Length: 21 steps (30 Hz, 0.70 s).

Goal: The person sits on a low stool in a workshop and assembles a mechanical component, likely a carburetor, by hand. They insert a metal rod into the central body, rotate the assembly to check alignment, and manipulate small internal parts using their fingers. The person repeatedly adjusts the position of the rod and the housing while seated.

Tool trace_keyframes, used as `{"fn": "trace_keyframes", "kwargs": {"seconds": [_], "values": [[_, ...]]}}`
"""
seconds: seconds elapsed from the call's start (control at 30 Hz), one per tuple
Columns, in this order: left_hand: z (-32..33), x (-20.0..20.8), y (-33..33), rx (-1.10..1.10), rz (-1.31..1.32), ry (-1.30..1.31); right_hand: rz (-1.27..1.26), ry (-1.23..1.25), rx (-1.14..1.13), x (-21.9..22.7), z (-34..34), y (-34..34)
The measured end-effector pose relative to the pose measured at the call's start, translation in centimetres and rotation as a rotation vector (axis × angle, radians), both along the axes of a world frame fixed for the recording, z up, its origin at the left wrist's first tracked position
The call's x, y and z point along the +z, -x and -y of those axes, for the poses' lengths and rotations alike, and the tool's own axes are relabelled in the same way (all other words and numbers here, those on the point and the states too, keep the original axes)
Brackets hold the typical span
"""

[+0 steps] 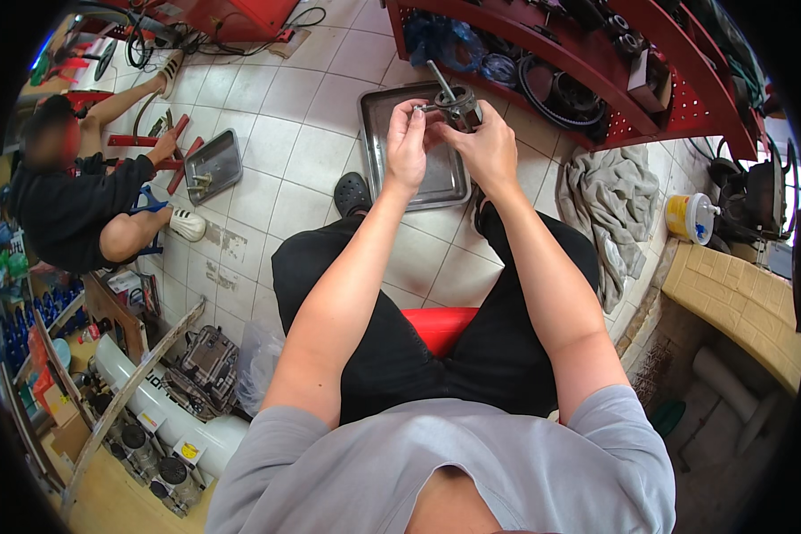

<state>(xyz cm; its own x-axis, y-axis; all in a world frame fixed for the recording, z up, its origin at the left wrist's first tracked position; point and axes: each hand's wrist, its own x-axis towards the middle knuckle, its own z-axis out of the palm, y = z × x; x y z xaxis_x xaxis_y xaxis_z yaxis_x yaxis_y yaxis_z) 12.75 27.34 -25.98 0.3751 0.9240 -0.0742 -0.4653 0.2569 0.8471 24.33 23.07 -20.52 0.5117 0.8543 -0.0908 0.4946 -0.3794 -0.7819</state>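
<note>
Both hands are raised over a grey metal tray (pixel 369 133) on the floor. My right hand (pixel 491 151) is closed around a dark grey metal machine part (pixel 457 100) with a round, toothed-looking top. A straight metal rod (pixel 440 80) juts up and to the left from that part. Beside it, my left hand (pixel 406 153) pinches a thin metal piece (pixel 425 108) between thumb and fingers, its end touching or very near the part. The lower side of the part is hidden by my fingers, and its exact kind cannot be made out.
A red shelf (pixel 525 62) with belts and parts stands ahead to the right. A grey cloth (pixel 607 209) and a white-yellow bucket (pixel 691 218) are on the right. At left, a seated co-worker (pixel 80 187) is beside another tray (pixel 214 166). A white tank (pixel 173 400) lies lower left.
</note>
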Motion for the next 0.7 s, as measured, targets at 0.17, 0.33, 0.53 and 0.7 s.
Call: {"fn": "trace_keyframes", "kwargs": {"seconds": [0.17,0.33,0.53,0.7], "values": [[-0.2,-0.8,0.7,-0.008,-0.115,0.195,-0.122,-0.031,0.105,-0.9,0.0,-0.5],[-0.3,-0.9,1.0,-0.052,-0.041,0.331,0.002,0.106,0.172,0.2,0.0,-1.2],[0.0,-0.4,0.7,-0.072,-0.025,0.391,0.035,0.041,0.260,0.1,0.0,-1.6],[-0.6,-0.8,1.2,-0.108,0.019,0.340,-0.151,0.022,0.245,0.7,0.0,-1.5]]}}
